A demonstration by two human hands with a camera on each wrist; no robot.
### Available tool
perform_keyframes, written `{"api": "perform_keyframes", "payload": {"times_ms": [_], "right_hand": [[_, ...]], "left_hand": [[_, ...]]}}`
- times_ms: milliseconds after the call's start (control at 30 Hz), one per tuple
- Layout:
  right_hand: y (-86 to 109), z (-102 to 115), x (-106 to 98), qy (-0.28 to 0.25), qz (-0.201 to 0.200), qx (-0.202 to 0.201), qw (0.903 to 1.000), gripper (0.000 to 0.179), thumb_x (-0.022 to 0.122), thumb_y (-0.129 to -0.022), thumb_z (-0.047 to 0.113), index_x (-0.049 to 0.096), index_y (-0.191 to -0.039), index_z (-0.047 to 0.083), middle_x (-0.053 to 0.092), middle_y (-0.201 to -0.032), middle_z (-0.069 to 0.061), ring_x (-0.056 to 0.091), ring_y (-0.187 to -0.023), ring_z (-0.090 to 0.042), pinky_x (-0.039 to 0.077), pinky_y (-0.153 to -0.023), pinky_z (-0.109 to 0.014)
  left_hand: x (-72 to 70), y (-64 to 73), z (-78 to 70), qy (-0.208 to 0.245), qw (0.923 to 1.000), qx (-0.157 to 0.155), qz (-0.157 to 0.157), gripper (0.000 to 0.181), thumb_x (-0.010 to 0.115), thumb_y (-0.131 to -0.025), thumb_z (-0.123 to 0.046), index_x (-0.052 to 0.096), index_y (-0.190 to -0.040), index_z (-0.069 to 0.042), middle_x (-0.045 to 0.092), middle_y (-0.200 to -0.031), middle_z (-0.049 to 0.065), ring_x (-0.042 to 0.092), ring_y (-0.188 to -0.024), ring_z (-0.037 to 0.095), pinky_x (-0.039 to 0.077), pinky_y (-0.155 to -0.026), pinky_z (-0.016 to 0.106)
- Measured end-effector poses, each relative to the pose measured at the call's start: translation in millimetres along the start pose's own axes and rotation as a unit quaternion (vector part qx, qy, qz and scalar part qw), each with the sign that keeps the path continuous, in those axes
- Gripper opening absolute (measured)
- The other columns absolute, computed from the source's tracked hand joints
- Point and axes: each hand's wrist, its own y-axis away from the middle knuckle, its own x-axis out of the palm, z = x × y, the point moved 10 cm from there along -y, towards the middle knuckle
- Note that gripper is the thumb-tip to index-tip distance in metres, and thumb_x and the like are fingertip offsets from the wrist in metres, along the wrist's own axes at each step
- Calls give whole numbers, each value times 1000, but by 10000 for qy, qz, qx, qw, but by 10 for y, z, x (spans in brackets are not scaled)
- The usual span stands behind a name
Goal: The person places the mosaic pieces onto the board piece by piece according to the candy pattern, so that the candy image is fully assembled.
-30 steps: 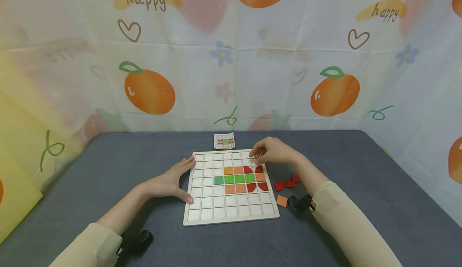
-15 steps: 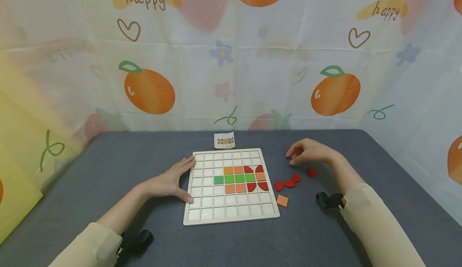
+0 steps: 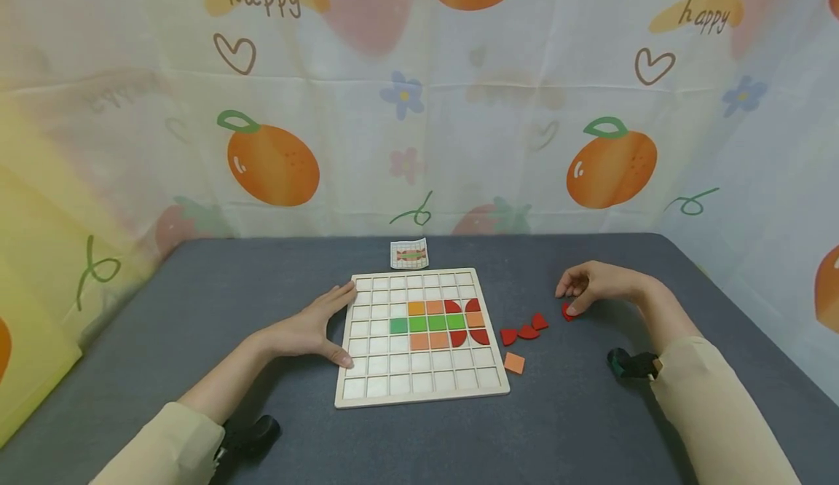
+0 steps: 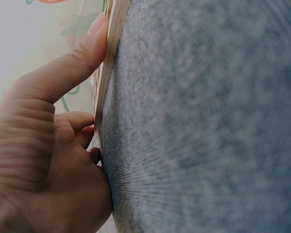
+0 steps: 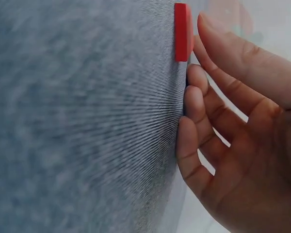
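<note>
My left hand (image 3: 304, 332) rests against the left edge of a white gridded board (image 3: 398, 387), thumb and fingers spread apart along it. In the left wrist view the thumb (image 4: 82, 58) lies against the wooden side of the board. Away to the right, my right hand (image 3: 603, 282) is down at a small red rounded tile (image 3: 566, 312) on the dark cloth. The right wrist view has the thumb just off the red tile (image 5: 183, 31), with the other fingers bent loosely beside it. On the board are green, orange and red tiles (image 3: 435, 323) in three rows.
Several red tiles (image 3: 527, 332) lie just right of the board, with an orange square tile (image 3: 514, 363) nearer the front. Behind the board is a small pattern card (image 3: 409, 254). A printed curtain (image 3: 406, 157) hangs along the table's far side.
My right hand has moved from above the board's far right corner out to the right and down to the lone red tile. My left hand has stayed at the board's edge.
</note>
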Motion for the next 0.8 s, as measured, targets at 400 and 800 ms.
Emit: {"api": "perform_keyframes", "payload": {"times_ms": [400, 800], "right_hand": [[19, -27, 38, 376, 87, -71, 9992, 32, 82, -79, 19, 67, -102, 4, 59, -106, -8, 46, -99, -20, 43, -86, -33], [37, 68, 20, 432, 52, -77, 9990, 30, 82, -79, 19, 61, -88, 0, 52, -78, -1, 45, -70, -11, 37, -66, -26]], "left_hand": [[1, -18, 28, -17, 10000, -15, -29, 123, 88, -69, -43, 13, -158, -1, 1, -168, 17, -4, -154, 46, 7, -117, 71], [6, -21, 42, 6, 10000, -38, -44, 123, 88, -69, -42, 13, -158, -1, 0, -168, 17, -4, -154, 46, 7, -116, 72]]}}
